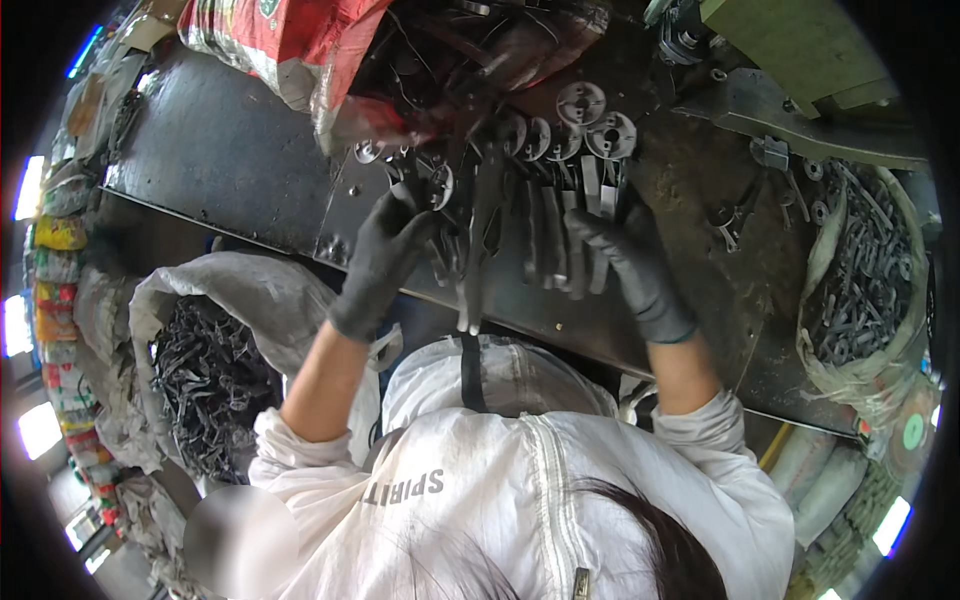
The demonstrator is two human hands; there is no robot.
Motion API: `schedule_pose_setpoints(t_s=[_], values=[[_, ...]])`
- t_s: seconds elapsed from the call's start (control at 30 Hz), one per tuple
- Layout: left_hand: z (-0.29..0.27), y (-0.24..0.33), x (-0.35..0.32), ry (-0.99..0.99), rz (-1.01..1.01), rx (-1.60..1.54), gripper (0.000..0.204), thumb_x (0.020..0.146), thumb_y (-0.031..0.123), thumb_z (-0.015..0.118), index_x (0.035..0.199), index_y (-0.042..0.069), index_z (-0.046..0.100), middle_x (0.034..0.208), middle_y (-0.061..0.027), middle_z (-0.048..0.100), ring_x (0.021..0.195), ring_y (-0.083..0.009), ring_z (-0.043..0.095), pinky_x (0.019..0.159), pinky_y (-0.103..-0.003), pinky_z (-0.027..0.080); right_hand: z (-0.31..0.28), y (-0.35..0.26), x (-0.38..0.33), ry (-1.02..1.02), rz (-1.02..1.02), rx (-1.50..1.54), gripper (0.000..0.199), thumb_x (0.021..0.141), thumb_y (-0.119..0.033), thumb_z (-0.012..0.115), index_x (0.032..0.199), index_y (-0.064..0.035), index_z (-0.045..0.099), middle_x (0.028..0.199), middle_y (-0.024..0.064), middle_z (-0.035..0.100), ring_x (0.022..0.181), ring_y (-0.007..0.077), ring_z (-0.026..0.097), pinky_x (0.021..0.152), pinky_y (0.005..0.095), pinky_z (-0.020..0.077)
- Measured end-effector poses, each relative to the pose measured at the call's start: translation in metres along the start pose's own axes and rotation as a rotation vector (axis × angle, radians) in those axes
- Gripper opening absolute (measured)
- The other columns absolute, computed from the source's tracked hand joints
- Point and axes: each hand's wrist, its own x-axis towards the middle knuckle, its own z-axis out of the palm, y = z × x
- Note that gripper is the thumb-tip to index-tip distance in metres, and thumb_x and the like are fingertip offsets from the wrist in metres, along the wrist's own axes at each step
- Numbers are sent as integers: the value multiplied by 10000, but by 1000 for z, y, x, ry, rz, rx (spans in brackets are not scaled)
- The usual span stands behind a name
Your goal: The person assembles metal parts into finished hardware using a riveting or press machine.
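Loose metal parts with round, ring-like heads and long flat handles lie in a row on the dark metal table [255,130]; their heads point away from me, and one head [611,136] stands out at the row's right. Beside the row's left end is my left hand [382,255], in a dark grey glove, thumb apart from the fingers. My right hand [640,275], gloved alike, rests against the right end, its thumb spread across the handles [575,245]. Its fingertips are partly hidden behind the parts. Darker long handles [480,240] lie between my hands, some jutting past the table edge.
A red and white sack [290,45] of dark metal pieces lies open behind the row. Left of me, a pale sack [240,275] holds black parts. Another sack [815,290] of metal parts stands at the right. Green machinery [810,50] occupies the far right, with a few loose pieces [730,225] nearby.
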Motion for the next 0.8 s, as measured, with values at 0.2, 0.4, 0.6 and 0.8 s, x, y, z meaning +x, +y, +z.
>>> schedule_pose_setpoints(t_s=[0.2,0.4,0.6,0.8], values=[[16,13,17,54,160,-242,456,1001,314,673,1354,55,550,999,-29,686,809,-100,638,562,-233,475,54,22,27,6,-582,92,291,1008,-239,646,1207,-28,670,972,55,747,774,125,718,675,237,567],[53,43,20,120,191,-265,331,1052,302,573,1250,44,638,794,40,638,607,-36,543,544,-209,381,69,35,42,-71,-218,464,272,1006,-263,623,1130,-33,700,895,63,729,692,142,677,615,242,512],[60,12,-39,-94,-17,-273,404,1007,330,597,1273,27,567,796,-7,638,574,-83,597,484,-251,411,72,63,-36,-102,-171,477,267,967,-145,670,1195,-7,653,946,80,721,725,157,710,595,265,555],[83,-4,-84,-152,93,-275,474,975,418,646,1245,32,597,1068,-15,634,989,-113,586,866,-311,511,68,76,-97,19,-156,551,344,907,-122,725,1226,-30,637,1129,54,682,1005,154,671,802,315,564]])
